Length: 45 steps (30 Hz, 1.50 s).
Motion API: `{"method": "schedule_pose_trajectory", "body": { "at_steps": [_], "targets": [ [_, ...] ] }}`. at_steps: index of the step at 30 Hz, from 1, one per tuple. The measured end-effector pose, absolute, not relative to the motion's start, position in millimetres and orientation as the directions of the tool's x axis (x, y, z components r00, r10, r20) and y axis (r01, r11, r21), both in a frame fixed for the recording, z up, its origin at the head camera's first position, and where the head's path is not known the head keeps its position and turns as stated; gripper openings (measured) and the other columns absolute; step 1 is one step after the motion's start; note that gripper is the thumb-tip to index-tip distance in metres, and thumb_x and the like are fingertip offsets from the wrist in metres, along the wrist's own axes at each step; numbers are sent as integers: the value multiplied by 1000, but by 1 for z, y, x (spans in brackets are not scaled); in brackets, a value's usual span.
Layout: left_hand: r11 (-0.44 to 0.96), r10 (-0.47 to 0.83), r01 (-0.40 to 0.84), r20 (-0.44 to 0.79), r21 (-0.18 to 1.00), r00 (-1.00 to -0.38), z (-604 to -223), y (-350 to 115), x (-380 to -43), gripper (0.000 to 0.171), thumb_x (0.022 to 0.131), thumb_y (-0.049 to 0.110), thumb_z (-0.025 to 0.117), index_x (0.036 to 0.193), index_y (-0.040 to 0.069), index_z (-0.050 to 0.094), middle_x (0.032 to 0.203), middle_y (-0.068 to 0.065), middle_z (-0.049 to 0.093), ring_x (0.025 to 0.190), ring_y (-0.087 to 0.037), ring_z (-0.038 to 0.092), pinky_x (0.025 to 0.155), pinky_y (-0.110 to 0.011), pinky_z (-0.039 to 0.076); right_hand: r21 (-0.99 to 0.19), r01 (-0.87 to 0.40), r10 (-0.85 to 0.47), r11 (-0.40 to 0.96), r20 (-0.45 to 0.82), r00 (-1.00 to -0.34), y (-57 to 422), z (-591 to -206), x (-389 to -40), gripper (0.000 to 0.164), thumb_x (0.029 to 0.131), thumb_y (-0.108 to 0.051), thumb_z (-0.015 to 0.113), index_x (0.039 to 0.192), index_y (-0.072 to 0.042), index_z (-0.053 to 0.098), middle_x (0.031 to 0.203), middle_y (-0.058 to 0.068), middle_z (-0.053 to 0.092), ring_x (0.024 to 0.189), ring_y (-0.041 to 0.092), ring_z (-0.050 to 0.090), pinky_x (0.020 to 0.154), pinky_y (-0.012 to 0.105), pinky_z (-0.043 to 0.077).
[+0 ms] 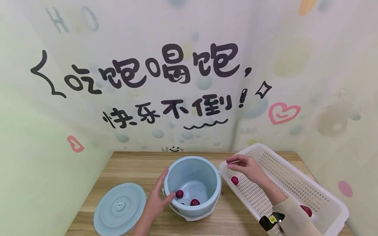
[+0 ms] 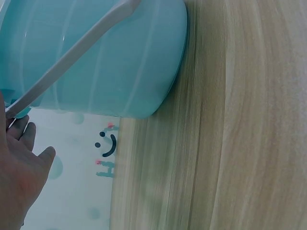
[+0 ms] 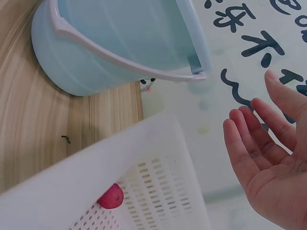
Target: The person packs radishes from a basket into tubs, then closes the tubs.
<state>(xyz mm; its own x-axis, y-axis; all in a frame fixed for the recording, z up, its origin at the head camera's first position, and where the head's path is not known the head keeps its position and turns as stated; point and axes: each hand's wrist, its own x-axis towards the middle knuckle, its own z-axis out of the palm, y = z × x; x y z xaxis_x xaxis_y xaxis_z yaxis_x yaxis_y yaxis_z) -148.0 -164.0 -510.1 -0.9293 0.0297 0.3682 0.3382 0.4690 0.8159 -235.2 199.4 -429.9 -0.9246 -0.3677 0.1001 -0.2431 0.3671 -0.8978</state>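
Note:
A light blue bucket [image 1: 193, 213] with a white handle [image 2: 72, 55] stands on the table. Two red plum-like fruits [image 1: 195, 202] lie on its bottom. My left hand [image 1: 156, 198] rests against the bucket's left side, thumb over the rim and the other fingers extended along the outside. My right hand [image 1: 246, 167] hovers over the near-left end of a white perforated basket [image 1: 295, 173], its fingers loosely bent and apart, holding nothing. Below it in the basket lies a red fruit [image 3: 111, 196]. Another red fruit [image 1: 306, 210] sits at the basket's far right end, beside my sleeve.
A round light blue lid [image 1: 119, 209] lies flat on the wooden table [image 1: 138, 164] left of the bucket. A tiny dark scrap [image 3: 66, 139] is on the wood between bucket and basket. A printed wall curtain [image 1: 177, 137] hangs behind the table.

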Motion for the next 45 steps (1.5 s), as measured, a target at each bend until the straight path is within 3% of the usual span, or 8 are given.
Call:
{"method": "schedule_pose_trajectory", "body": {
  "at_steps": [9, 21, 30, 45],
  "targets": [
    [461, 26, 336, 366, 821, -930, -511, -165, -147, 86, 79, 23, 77, 154, 13, 37, 158, -11, 42, 143, -45, 38, 108, -73, 34, -898, -234, -360, 372, 93, -928, 210, -434, -236, 39, 93, -19, 70, 122, 5, 64, 122, 26, 67, 93, -1, 66, 83, 16, 55],
    [475, 26, 335, 368, 814, -930, -512, -166, -147, 85, 80, 31, 76, 155, 18, 37, 158, -7, 42, 143, -43, 39, 108, -73, 35, -887, -229, -338, 400, 89, -937, 226, -440, -239, 36, 94, -19, 68, 121, 4, 65, 118, 26, 68, 93, 2, 68, 82, 19, 56],
    [479, 29, 344, 377, 808, -926, -513, -166, -147, 84, 80, 31, 76, 155, 24, 37, 158, -7, 43, 142, -44, 39, 107, -74, 36, -874, -244, -310, 421, 114, -944, 241, -452, -245, 34, 93, -17, 69, 119, 5, 67, 113, 21, 72, 89, -3, 66, 79, 19, 56],
    [471, 18, 329, 364, 819, -931, -511, -164, -147, 84, 80, 31, 76, 154, 19, 38, 158, -9, 42, 144, -42, 39, 107, -74, 35, -859, -248, -287, 449, 124, -950, 261, -479, -257, 33, 92, -15, 70, 116, 7, 67, 113, 25, 71, 88, -4, 66, 78, 16, 56]
  ]
}}
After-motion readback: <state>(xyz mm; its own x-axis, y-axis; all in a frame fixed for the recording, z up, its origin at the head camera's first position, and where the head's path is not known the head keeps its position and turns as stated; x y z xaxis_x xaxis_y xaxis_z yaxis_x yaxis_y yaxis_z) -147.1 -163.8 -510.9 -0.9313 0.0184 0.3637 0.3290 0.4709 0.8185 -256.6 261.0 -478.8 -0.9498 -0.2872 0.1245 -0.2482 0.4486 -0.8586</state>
